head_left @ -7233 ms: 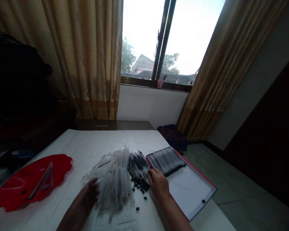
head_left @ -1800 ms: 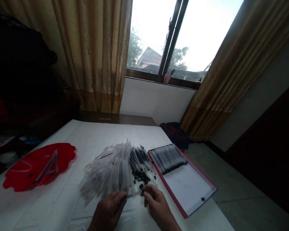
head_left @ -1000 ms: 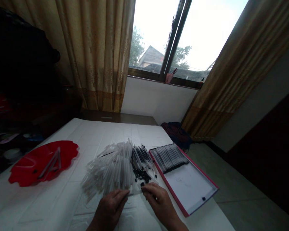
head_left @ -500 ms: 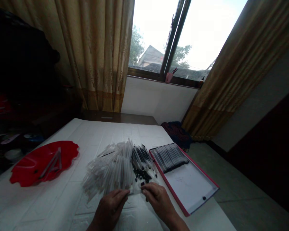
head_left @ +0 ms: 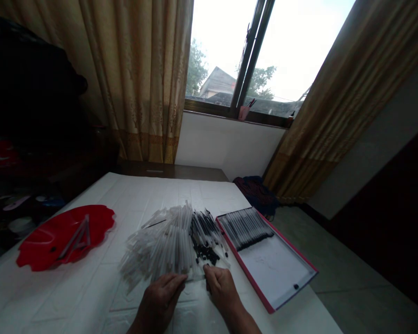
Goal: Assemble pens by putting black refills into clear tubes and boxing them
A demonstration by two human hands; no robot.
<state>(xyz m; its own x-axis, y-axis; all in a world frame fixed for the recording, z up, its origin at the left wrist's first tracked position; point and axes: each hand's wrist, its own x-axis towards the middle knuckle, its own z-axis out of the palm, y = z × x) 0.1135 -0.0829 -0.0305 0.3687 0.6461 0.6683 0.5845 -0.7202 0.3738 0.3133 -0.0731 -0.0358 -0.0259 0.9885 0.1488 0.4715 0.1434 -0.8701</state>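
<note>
I cannot tell if the left hand (head_left: 158, 304) or right hand (head_left: 223, 292) grasps anything; both rest together, fingers curved, at the near edge of the heap of clear pen tubes (head_left: 163, 246), low in the middle.

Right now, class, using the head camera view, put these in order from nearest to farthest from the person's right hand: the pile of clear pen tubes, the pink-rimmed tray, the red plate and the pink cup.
From the right hand:
1. Pile of clear pen tubes: ahead and left, at the fingertips.
2. Pink-rimmed tray: to the right, on the table.
3. Red plate: far left, on the table.
4. Pink cup: straight ahead, on the windowsill beyond the table.
</note>
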